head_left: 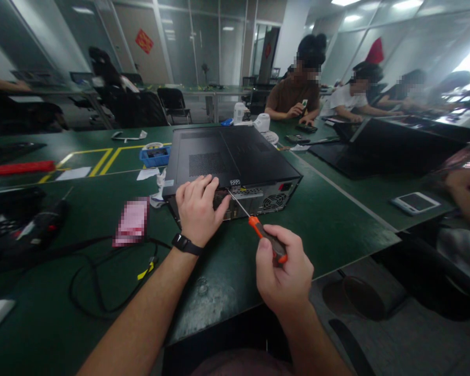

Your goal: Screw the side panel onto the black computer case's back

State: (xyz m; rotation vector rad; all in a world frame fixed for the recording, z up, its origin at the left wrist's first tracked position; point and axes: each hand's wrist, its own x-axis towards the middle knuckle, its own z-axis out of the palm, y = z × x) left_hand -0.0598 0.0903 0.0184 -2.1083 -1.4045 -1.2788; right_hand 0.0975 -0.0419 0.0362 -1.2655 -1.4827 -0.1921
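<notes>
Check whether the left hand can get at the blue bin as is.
Probably yes: the left hand rests on the black case, the blue bin stands beside it, and nothing visible blocks the way over.

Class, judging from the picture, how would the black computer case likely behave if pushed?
The computer case would probably resist a light push, its bulk suggesting weight. It seems unlikely to tip, lying low on its broad side on the green table. Its smooth, flat panels look fairly stiff.

Blue bin [161, 161] and white-framed device [415, 202] on green tabletop [337, 235], black chair [171, 99] beyond.
</notes>
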